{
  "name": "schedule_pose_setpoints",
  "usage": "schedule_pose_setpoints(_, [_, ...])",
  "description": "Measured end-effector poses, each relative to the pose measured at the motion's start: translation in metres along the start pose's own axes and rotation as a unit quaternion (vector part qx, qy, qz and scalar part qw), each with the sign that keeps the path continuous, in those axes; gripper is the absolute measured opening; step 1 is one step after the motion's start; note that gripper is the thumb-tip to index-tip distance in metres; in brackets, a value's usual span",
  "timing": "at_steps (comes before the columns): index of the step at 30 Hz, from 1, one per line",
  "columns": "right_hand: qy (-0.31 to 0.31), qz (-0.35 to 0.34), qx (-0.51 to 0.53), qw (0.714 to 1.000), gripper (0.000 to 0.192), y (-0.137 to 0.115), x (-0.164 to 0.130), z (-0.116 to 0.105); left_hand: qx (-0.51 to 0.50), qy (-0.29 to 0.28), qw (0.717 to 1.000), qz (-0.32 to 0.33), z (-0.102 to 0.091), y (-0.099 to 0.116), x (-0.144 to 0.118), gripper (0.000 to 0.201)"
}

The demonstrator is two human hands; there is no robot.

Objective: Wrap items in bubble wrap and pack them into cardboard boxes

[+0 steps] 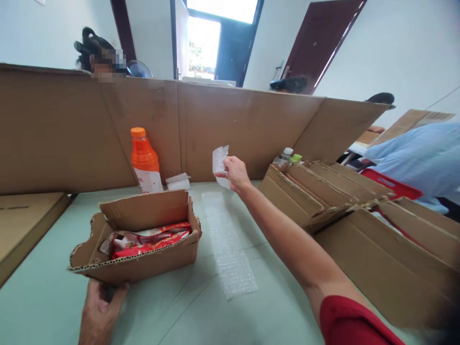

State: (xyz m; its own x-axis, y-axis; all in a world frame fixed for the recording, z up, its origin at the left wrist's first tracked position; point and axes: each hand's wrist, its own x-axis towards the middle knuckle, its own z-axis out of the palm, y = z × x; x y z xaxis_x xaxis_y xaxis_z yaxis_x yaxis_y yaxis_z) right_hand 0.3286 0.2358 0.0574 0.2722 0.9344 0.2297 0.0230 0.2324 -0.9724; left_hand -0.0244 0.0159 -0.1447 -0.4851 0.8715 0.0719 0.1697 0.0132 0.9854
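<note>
While outstretched, right hand [236, 173] pinching wrap [219, 162]

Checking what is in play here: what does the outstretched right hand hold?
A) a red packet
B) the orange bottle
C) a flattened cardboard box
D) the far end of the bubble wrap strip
D: the right hand pinches the lifted far end of the bubble wrap strip, which lies along the table.

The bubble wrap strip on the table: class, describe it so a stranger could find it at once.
Start at the pale green table. Between the open cardboard box with red packets and the stack of flat cartons lies the bubble wrap strip, running away from the viewer. It alone is clear, dimpled and flat.
</note>
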Motion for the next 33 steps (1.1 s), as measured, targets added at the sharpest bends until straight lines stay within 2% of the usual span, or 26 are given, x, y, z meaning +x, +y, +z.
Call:
schedule_pose_setpoints(5, [-0.097, 0.009, -0.039, 0.994, 0.009, 0.033, 0.019, 0.093, -0.017, 0.002, 0.999, -0.051, 0.002, 0.014, -0.007, 0.074])
schedule_pose_setpoints(7, [-0.147, 0.028, -0.063, 0.987, 0.011, 0.048, 0.020, 0.118, -0.011, -0.005, 0.998, -0.063, 0.000, 0.016, -0.007, 0.070])
schedule_pose_setpoints(9, [-0.180, 0.039, -0.080, 0.980, 0.011, 0.060, 0.017, 0.126, -0.007, -0.018, 0.997, -0.070, -0.001, 0.015, -0.007, 0.069])
schedule_pose_setpoints(11, [-0.188, 0.041, -0.089, 0.977, 0.007, 0.067, 0.009, 0.116, -0.010, -0.026, 0.997, -0.072, -0.002, 0.014, -0.007, 0.068])
schedule_pose_setpoints(14, [-0.188, 0.048, -0.099, 0.976, 0.009, 0.069, -0.019, 0.073, -0.024, -0.014, 0.997, -0.075, -0.001, 0.014, -0.006, 0.069])
schedule_pose_setpoints(17, [-0.229, 0.072, -0.103, 0.965, 0.017, 0.068, -0.066, 0.020, -0.036, -0.008, 0.998, -0.052, 0.001, 0.020, -0.004, 0.072])
schedule_pose_setpoints(20, [-0.307, 0.069, -0.085, 0.945, 0.032, 0.069, -0.119, -0.011, -0.048, -0.022, 0.998, -0.026, -0.001, 0.027, 0.000, 0.076])
schedule_pose_setpoints(23, [-0.354, 0.043, -0.080, 0.931, 0.036, 0.074, -0.167, -0.013, -0.047, -0.036, 0.998, -0.014, -0.006, 0.031, 0.002, 0.078])
schedule_pose_setpoints(27, [-0.318, 0.007, -0.095, 0.943, 0.049, 0.079, -0.216, -0.004, -0.036, -0.018, 0.999, -0.034, -0.013, 0.030, -0.003, 0.068])
schedule_pose_setpoints(30, [-0.297, 0.004, -0.110, 0.949, 0.062, 0.077, -0.238, 0.000, -0.021, 0.021, 0.999, -0.041, -0.021, 0.027, -0.008, 0.059])
schedule_pose_setpoints(33, [-0.303, 0.023, -0.111, 0.946, 0.070, 0.073, -0.243, 0.013, 0.012, 0.060, 0.998, -0.029, -0.029, 0.024, -0.007, 0.050])
